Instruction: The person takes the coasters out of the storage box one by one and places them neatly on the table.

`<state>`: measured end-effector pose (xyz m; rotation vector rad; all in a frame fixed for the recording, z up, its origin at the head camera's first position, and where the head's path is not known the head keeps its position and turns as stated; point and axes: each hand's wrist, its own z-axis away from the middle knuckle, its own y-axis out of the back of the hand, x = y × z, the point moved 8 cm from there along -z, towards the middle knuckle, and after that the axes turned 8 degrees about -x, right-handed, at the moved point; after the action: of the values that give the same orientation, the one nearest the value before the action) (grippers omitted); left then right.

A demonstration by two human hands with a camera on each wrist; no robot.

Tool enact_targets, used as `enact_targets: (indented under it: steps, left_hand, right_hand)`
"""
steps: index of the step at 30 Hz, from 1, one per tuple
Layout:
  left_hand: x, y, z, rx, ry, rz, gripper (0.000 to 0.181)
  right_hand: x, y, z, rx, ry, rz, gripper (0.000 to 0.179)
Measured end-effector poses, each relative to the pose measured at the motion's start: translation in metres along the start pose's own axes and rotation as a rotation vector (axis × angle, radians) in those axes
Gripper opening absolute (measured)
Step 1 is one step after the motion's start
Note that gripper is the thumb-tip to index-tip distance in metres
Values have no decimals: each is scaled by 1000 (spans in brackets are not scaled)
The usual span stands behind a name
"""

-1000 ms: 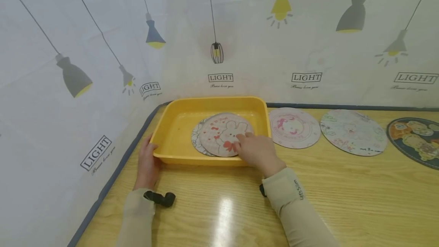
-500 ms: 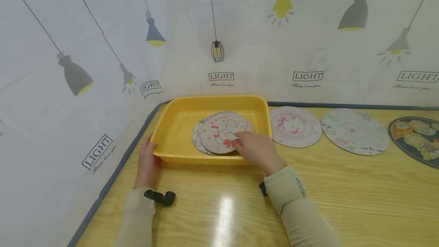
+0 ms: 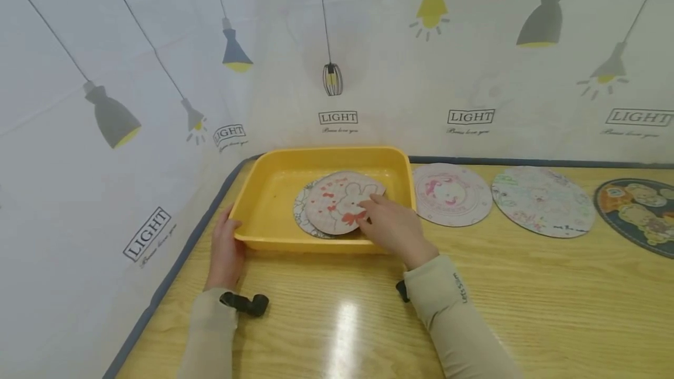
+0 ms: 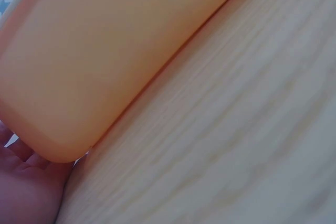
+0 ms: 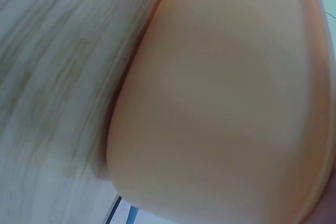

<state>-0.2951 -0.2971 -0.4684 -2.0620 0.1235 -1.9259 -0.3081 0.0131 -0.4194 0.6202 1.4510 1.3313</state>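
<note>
The right hand [image 3: 392, 224] spreads its fingers wider over the rabbit disc [image 3: 339, 204], now slightly farther from the near rim of the tray [image 3: 310, 244].

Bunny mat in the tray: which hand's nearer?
Right. The right hand reaches over the bunny mat's right side; the left hand holds the yellow tray at its near-left corner, apart from the mat.

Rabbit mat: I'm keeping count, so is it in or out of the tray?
In: the head view shows the rabbit mat inside the yellow tray, overlapping a line-drawn mat.
</note>
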Motion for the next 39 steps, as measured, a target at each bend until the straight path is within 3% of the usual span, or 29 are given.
enact_targets:
  steps: [6, 11, 27, 32, 39]
  left_hand:
    - [0, 0, 0, -6, 3, 10, 49]
    - [1, 1, 1, -7, -3, 18, 49]
    - [-1, 1, -1, -22, -7, -4, 48]
    - [-1, 2, -1, -13, -6, 0, 48]
    - [-1, 3, -1, 0, -1, 10, 48]
  right_hand:
    - [-1, 1, 0, 8, 5, 16, 40]
    - [-4, 5, 0, 63, 29, 35, 28]
    - [-1, 13, 5, 209, 67, -159, 29]
    - [1, 13, 5, 235, 46, -173, 22]
    - [1, 17, 6, 336, 41, -166, 18]
